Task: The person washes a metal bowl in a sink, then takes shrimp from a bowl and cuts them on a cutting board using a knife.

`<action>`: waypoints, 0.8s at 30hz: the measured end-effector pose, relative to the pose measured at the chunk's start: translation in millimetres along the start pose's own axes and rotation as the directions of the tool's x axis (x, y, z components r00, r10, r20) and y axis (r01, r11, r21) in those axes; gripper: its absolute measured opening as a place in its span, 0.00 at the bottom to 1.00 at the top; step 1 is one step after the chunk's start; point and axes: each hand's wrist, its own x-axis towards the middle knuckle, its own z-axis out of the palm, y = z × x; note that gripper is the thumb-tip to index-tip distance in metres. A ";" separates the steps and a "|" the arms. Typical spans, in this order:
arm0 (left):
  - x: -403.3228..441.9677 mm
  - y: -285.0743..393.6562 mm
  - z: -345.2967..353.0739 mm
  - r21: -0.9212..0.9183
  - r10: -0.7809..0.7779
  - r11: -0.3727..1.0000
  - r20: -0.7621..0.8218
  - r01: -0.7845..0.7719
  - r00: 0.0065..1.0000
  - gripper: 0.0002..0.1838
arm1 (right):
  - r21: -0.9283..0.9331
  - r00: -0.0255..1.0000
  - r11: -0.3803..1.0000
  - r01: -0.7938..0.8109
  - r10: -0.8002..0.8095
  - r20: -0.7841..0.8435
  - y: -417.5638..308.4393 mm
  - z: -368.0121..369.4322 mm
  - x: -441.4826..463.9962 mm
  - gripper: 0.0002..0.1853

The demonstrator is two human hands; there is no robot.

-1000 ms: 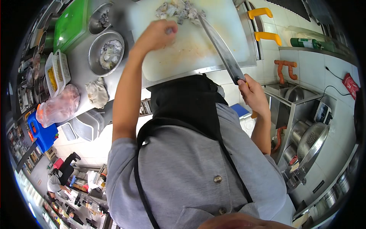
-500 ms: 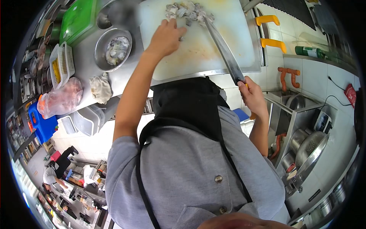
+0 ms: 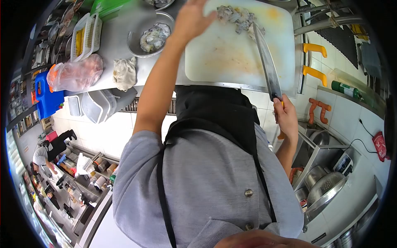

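Observation:
My right hand [image 3: 286,118] grips a long-bladed knife [image 3: 267,62] by its handle. The blade slants up across the white cutting board [image 3: 231,62], its tip touching the edge of a pile of chopped greyish raw seafood [image 3: 239,18], which looks like shrimp. To the left of that pile, my left hand [image 3: 192,18] is over the board's left edge, thumb spread from the fingers. Its fingertips run out at the top of the view; nothing shows in it. Below and left of this hand, a steel bowl [image 3: 131,43] holds more of the greyish seafood [image 3: 155,37].
A second bowl [image 3: 162,5] is partly cut off at the top. Left along the counter are a crumpled cloth [image 3: 124,73], a bag of pinkish contents [image 3: 78,72] and a white basket [image 3: 92,37]. Yellow handles [image 3: 315,50] stick out right of the board. Another person [image 3: 53,149] is far off.
My left hand has left the seafood pile and moved up and leftward across the board. The knife stays in my right hand beside the pile. The whole view has shifted.

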 end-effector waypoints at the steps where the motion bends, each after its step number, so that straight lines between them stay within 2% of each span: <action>1: -2.3 -15.3 -12.2 0.034 -0.066 0.997 -0.114 0.071 0.991 0.17 | 0.005 1.000 1.000 0.000 0.000 0.003 0.5 0.0 -0.3 0.13; 3: -21.9 -40.0 -59.2 0.136 -0.137 0.979 -0.126 0.154 0.983 0.19 | 0.004 1.000 1.000 0.011 -0.011 -0.001 1.8 -0.4 0.3 0.13; 5: -44.2 -92.9 -84.5 0.372 -0.327 0.882 0.037 0.291 0.944 0.19 | -0.001 1.000 1.000 0.006 -0.006 0.000 2.4 0.4 2.1 0.13; 7: -60.9 -122.7 -93.1 0.650 -0.550 0.702 0.235 0.291 0.801 0.17 | -0.016 1.000 1.000 0.000 0.000 0.010 4.7 1.7 5.2 0.13; 8: -67.9 -127.3 -86.7 0.653 -0.553 0.699 0.235 0.291 0.800 0.17 | -0.087 0.999 0.995 0.053 -0.053 0.003 6.6 3.4 8.9 0.14; 10: -77.8 -128.8 -78.8 0.676 -0.690 0.595 0.154 0.434 0.707 0.13 | -0.158 0.994 0.982 0.106 -0.107 0.005 4.1 4.7 13.6 0.14; 14: -77.3 -116.4 -84.9 0.605 -0.715 0.619 0.172 0.500 0.677 0.10 | -0.194 0.984 0.965 0.176 -0.168 0.056 -7.7 5.0 18.4 0.15; 16: -77.6 -102.5 -91.3 0.324 -0.617 0.758 0.071 0.567 0.784 0.08 | -0.199 0.980 0.960 0.196 -0.187 0.059 -8.9 3.5 19.8 0.16; 17: -72.7 -88.2 -95.3 0.318 -0.612 0.764 0.082 0.561 0.786 0.08 | -0.206 0.984 0.962 0.176 -0.167 0.062 -10.0 2.2 20.1 0.16; 19: -58.5 -55.6 -94.9 0.168 -0.378 0.909 -0.050 0.381 0.924 0.11 | -0.222 0.989 0.965 0.143 -0.135 0.053 -12.1 -0.7 18.7 0.16; 20: -51.1 -43.2 -88.2 0.156 -0.377 0.912 -0.045 0.379 0.925 0.11 | -0.216 0.989 0.965 0.146 -0.138 0.051 -13.8 -1.7 18.1 0.16; 22: -41.4 -16.9 -70.6 0.120 -0.048 0.991 -0.035 0.052 0.998 0.11 | -0.217 0.990 0.966 0.143 -0.136 0.047 -15.9 -2.5 18.7 0.16; 24: -44.3 5.2 -31.5 0.200 0.137 0.967 0.111 -0.157 0.984 0.14 | -0.248 0.988 0.956 0.153 -0.148 0.040 -16.1 -1.9 19.6 0.16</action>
